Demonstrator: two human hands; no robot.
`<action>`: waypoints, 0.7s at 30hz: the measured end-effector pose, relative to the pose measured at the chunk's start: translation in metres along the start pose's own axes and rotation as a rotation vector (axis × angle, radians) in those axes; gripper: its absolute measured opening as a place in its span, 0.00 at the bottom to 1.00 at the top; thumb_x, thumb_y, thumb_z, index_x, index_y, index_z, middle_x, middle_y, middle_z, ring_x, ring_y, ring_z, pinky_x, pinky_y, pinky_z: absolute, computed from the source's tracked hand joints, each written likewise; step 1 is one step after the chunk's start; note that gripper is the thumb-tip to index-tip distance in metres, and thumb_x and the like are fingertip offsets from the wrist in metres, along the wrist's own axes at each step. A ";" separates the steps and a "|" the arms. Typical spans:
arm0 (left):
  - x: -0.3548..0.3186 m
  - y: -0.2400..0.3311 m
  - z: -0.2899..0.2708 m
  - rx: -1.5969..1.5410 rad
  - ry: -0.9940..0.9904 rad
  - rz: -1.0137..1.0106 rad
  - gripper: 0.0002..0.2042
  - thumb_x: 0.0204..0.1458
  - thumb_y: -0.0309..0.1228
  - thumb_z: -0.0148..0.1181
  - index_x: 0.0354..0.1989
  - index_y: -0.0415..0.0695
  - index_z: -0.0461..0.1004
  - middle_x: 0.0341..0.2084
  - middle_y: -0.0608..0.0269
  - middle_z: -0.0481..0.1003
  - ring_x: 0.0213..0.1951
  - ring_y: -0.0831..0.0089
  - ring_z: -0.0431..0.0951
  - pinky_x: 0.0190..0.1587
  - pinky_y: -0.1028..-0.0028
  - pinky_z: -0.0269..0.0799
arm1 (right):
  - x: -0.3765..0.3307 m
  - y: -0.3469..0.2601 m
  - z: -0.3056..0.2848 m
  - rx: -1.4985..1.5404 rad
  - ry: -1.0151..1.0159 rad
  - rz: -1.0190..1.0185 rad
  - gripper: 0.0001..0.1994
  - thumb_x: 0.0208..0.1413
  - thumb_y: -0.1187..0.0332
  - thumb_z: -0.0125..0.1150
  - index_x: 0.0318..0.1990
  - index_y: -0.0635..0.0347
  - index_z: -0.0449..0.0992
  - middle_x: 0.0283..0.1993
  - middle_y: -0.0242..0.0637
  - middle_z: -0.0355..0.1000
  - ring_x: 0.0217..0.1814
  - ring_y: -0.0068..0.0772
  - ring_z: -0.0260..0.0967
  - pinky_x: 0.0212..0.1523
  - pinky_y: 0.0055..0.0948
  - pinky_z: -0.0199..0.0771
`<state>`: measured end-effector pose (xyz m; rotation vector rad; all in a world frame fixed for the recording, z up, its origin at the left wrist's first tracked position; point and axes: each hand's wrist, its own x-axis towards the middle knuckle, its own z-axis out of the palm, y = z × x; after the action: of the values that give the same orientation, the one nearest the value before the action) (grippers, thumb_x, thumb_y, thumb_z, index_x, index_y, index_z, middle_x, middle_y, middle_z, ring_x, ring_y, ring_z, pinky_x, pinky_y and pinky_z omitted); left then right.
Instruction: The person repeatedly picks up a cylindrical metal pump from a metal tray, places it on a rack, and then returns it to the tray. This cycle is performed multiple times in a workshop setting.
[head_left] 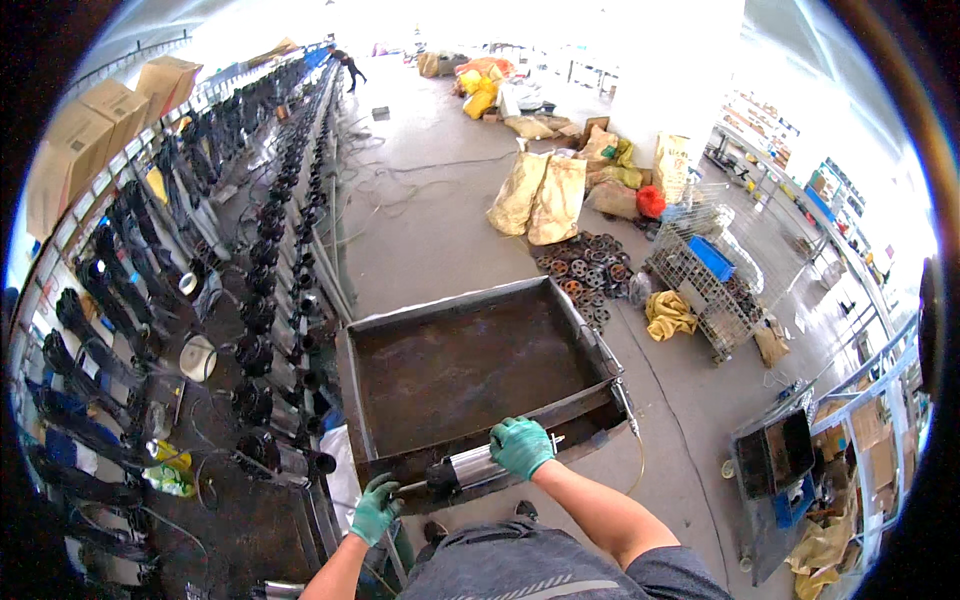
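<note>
Green-gloved right hand (521, 447) grips black-ended silver metal cylinder (475, 466)

Lower centre: fingers curl over the cylinder's right end, forearm (600, 512) slanting from lower right. Green-gloved left hand (374, 509), half-curled, meets its thin grey rod (411, 488); grip unclear.

Head fisheye: above wearer's torso (520, 565), facing down and forward; silver cylinder (474, 466) near, hall floor (430, 190) far.

The silver, black-ended cylinder (472, 467) lies on its side.
</note>
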<state>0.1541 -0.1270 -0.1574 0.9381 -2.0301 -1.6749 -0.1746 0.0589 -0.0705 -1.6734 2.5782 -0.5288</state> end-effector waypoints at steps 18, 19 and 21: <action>-0.004 0.006 0.001 -0.287 0.151 -0.600 0.15 0.68 0.48 0.53 0.39 0.50 0.74 0.22 0.70 0.71 0.20 0.78 0.68 0.20 0.73 0.66 | 0.001 -0.003 0.002 0.021 0.061 -0.036 0.08 0.52 0.64 0.64 0.37 0.54 0.82 0.38 0.42 0.78 0.42 0.49 0.75 0.45 0.45 0.76; -0.003 0.000 -0.003 -0.355 0.208 -0.686 0.17 0.67 0.50 0.52 0.36 0.51 0.74 0.20 0.70 0.70 0.19 0.77 0.68 0.19 0.73 0.64 | 0.001 -0.003 0.002 0.022 0.054 -0.041 0.08 0.52 0.64 0.64 0.37 0.54 0.82 0.38 0.42 0.78 0.42 0.49 0.75 0.45 0.45 0.76; 0.004 -0.010 -0.010 -0.419 0.310 -0.754 0.20 0.66 0.55 0.52 0.31 0.52 0.74 0.18 0.71 0.70 0.16 0.77 0.66 0.18 0.72 0.62 | 0.003 -0.002 0.005 0.013 0.068 -0.049 0.07 0.53 0.64 0.63 0.37 0.55 0.82 0.38 0.42 0.78 0.43 0.49 0.75 0.45 0.46 0.76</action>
<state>0.1602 -0.1377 -0.1656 1.7896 -1.1031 -2.0162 -0.1726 0.0543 -0.0746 -1.7481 2.5799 -0.6147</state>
